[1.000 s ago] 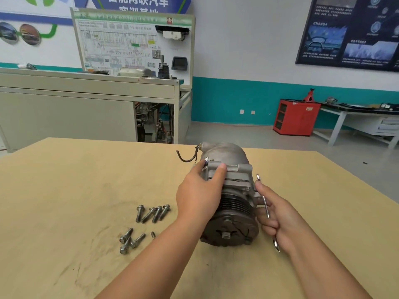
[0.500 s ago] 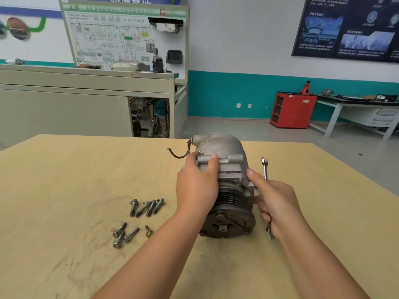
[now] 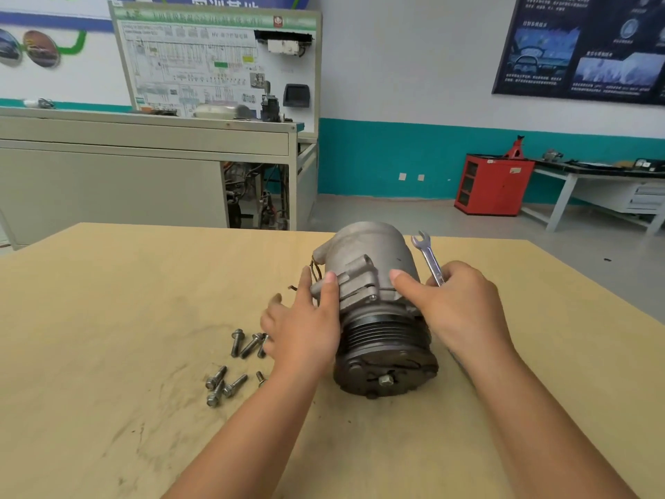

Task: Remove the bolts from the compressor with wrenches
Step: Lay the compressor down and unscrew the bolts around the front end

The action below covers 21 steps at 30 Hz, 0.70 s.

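The compressor [image 3: 374, 268] lies on the counter [image 3: 108, 318] between both hands. It looks heavy, rigid and apt to roll, so it is best steadied at its lugs. The left hand [image 3: 306, 329] presses straight fingers on a lug; the right hand [image 3: 457, 311] grips the wrench [image 3: 426, 253].

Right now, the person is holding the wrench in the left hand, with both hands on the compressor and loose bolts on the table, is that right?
Not quite: the head view shows the wrench in the right hand, not the left hand. The rest holds: both hands are on the compressor, and loose bolts lie on the table.
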{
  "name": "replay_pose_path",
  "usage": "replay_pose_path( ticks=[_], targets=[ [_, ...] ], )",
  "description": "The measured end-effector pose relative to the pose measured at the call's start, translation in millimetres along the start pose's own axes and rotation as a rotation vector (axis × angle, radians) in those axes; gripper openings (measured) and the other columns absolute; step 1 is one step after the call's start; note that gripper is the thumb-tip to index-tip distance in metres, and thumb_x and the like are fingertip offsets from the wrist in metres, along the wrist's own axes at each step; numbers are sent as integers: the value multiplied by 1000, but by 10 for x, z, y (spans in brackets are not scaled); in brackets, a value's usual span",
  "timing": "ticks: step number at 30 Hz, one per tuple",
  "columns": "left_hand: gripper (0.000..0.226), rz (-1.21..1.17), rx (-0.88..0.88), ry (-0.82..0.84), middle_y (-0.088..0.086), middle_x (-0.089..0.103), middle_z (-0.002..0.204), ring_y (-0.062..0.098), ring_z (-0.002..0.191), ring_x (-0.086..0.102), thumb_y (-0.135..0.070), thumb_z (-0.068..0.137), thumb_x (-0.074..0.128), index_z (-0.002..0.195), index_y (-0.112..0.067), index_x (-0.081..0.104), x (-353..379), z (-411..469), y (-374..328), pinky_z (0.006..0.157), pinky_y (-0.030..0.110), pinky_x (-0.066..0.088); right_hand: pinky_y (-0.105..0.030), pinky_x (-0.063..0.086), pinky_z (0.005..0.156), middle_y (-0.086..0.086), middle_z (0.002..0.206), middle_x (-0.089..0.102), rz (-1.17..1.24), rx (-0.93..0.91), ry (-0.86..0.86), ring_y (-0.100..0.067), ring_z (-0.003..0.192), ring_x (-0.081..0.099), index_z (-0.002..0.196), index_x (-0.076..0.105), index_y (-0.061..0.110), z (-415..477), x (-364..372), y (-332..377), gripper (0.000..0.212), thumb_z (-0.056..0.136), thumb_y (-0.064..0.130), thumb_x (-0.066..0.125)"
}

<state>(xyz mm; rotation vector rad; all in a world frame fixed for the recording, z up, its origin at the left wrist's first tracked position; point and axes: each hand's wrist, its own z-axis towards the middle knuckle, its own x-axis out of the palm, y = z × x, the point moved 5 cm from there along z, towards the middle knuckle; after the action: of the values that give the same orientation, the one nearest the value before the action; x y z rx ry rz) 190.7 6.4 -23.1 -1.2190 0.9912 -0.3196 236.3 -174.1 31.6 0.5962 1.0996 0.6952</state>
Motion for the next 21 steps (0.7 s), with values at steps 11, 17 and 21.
replay_pose_path(
  ticks=[11, 17, 21],
  targets=[
    [53, 98, 93, 7, 0, 56, 104, 24, 129, 25, -58, 95, 15, 119, -31, 54, -77, 46, 5, 99, 46, 17, -27, 30, 46, 3, 57, 54, -34, -3, 85, -18, 54, 50, 61, 51, 12, -99, 2, 29, 60, 71, 71, 56],
    [38, 68, 149, -12, -7, 46, 81, 21, 121, 28, -53, 96, 17, 95, -31, 48, -86, 51, -9, 89, 43, 15, -24, 28, 49, 3, 68, 71, 471, 230, 77, -7, 41, 39, 75, 64, 14, -59, 16, -507, 37, 87, 49, 56],
    [34, 19, 149, -24, -8, 49, 82, 22, 122, 29, -53, 96, 19, 99, -33, 46, -70, 41, 11, 86, 41, 13, -20, 16, 43, 2, 59, 45, 512, 431, 279, -12, 38, 21, 79, 63, 18, -66, 286, -727, 41, 86, 57, 53]
  ],
)
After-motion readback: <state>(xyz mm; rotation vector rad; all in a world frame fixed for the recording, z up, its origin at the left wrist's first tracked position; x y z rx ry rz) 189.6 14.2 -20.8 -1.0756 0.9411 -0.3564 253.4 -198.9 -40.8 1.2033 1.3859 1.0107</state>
